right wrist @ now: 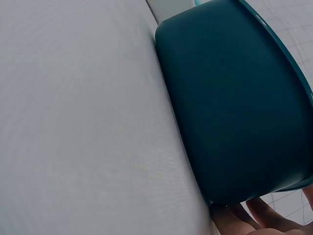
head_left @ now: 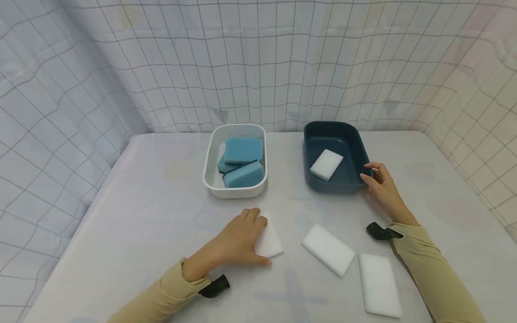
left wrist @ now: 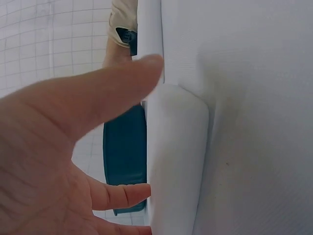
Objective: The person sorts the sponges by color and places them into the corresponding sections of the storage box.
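My left hand [head_left: 243, 237] is spread around a white sponge [head_left: 269, 240] lying on the table. In the left wrist view its thumb is extended, apart from that sponge [left wrist: 176, 156], while fingertips touch the side. My right hand [head_left: 383, 193] rests against the near right corner of a dark teal bin [head_left: 337, 187]; in the right wrist view its fingers [right wrist: 266, 213] touch the bin's outer wall. One white sponge [head_left: 326, 164] lies inside that bin. Two more white sponges, one angled [head_left: 328, 250] and one nearly upright in view [head_left: 379, 285], lie between the forearms.
A white bin [head_left: 235, 193] stands left of the teal one and holds several blue sponges [head_left: 243, 150]. Grid-patterned curtains [head_left: 258, 67] enclose the white table [head_left: 161, 202] at the back and both sides. Dark wrist devices [head_left: 215, 287] sit at both cuffs.
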